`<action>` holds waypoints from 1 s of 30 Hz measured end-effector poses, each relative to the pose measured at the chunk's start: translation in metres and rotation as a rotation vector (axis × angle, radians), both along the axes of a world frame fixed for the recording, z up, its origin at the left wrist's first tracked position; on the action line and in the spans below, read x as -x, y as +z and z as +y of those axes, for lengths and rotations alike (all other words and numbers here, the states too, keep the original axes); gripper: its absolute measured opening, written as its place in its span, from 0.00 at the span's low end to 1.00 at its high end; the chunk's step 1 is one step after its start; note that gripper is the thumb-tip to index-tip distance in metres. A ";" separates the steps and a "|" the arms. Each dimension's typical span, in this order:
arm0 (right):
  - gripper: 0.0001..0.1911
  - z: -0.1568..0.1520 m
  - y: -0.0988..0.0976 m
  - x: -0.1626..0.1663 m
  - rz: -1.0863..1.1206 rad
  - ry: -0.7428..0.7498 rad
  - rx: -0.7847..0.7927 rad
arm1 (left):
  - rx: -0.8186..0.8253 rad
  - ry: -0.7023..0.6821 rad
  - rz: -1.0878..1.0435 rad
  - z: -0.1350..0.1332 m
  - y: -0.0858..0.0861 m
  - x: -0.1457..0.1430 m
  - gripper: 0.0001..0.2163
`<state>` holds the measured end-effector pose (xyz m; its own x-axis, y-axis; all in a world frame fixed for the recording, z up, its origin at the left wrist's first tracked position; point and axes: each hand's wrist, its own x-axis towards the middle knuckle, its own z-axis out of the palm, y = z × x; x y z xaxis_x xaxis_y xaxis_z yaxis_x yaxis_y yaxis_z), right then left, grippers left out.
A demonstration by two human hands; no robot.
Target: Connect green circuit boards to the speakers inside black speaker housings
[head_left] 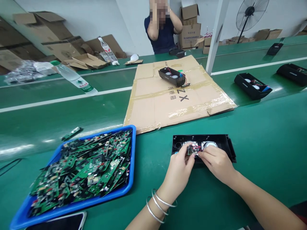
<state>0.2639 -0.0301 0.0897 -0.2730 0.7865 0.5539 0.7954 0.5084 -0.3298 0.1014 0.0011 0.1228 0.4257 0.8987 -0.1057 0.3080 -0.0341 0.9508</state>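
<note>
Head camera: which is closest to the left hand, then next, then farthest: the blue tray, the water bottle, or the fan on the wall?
From the left hand:
1. Blue tray of circuit boards, just to its left.
2. Water bottle, lying far left across the belt.
3. Fan, top right at the back.

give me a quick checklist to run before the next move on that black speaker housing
1. Both hands on the part: left hand and right hand pinch a small circuit board between them: ok.
2. Black speaker housing lies flat on the green bench, open side up: ok.
3. Both round speaker cones sit in the housing: ok.
4. Red wires at the board are seated or soldered: cannot tell, too small.
5. Blue tray of spare boards lies beside the left hand: ok.
6. Phone lies near the bench edge, partly out of view: cannot tell if secure.
</note>
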 end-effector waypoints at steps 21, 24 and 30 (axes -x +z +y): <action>0.12 -0.001 0.003 -0.002 -0.229 0.018 -0.124 | -0.084 0.003 0.094 0.000 0.000 0.002 0.12; 0.11 -0.001 0.002 -0.002 -0.146 0.014 -0.088 | -0.128 -0.035 0.113 0.000 0.002 0.001 0.12; 0.07 -0.002 -0.004 -0.003 0.063 -0.016 0.027 | -0.233 -0.137 0.198 -0.002 0.007 0.000 0.12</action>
<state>0.2666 -0.0324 0.0852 -0.2259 0.8055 0.5479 0.7806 0.4862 -0.3929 0.1019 -0.0010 0.1293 0.5360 0.8442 0.0033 0.4638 -0.2977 0.8345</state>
